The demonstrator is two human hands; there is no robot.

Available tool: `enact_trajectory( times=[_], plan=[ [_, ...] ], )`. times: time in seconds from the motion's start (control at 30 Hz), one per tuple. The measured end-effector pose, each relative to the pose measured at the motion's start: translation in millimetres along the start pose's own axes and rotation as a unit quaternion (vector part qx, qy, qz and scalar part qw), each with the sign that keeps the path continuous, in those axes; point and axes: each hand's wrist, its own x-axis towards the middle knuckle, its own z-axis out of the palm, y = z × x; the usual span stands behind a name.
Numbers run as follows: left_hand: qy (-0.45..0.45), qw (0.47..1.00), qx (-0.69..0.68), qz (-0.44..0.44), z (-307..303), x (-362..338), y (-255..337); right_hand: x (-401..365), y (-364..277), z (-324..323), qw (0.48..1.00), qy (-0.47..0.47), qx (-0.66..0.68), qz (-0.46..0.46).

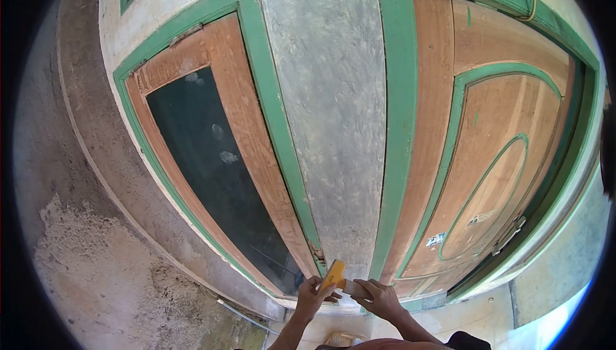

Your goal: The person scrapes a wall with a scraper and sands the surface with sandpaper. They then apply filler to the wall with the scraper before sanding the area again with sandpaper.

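Looking toward 6 o'clock, I count 2 hands: the left hand [312, 297] and right hand [380, 297], fingers curled closed around 1 yellow tool [333, 273] at the foot of 1 grey pillar [333, 125]. The fingers hide its lower end. 1 window [212, 170] sits at 9 o'clock and 1 door [487, 157] at 3 o'clock.

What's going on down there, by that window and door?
A person stands facing a wall and holds a yellow tool in both hands. The left hand grips the yellow part and the right hand closes on its pale end. The tool is low against the grey plastered strip, between the green-framed window and the wooden door. What kind of tool it is, I can't tell.
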Motion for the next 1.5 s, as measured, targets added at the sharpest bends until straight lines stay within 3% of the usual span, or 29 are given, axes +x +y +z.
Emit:
enact_trajectory(
  times=[0.3,0.57,0.7,0.8,0.97,1.17,1.27,1.3,1.37,1.5],
  plan=[
    [-0.057,0.998,0.03,-0.023,-5,-5,-13,-4,3,9,0.999,-0.038,-0.016,0.001],
    [-0.037,0.999,0.004,-0.02,-15,-3,-20,-13,-1,17,0.988,-0.041,0.146,0.035],
    [-0.046,0.998,0.023,-0.019,-7,-7,-12,-13,3,21,0.989,-0.053,0.135,0.017],
    [-0.037,0.998,0.039,-0.009,1,-8,-9,-11,-6,15,0.992,-0.098,0.063,0.055],
    [-0.065,0.993,0.1,0.006,5,-4,-11,-18,1,34,0.996,-0.052,0.059,0.05],
    [-0.079,0.971,0.218,0.051,11,-10,11,-26,15,43,0.987,-0.08,0.11,0.091],
    [-0.053,0.956,0.282,0.067,-6,-5,-19,-21,11,37,0.99,-0.096,0.088,0.059],
    [-0.054,0.956,0.28,0.065,-6,-6,-23,-19,9,35,0.99,-0.097,0.087,0.061],
    [-0.038,0.967,0.178,0.178,-9,-8,-28,-14,5,33,0.988,-0.121,0.09,0.04],
    [-0.055,0.986,0.132,0.083,-26,-12,-33,-12,-2,43,0.986,-0.127,0.103,0.045]
  ],
)
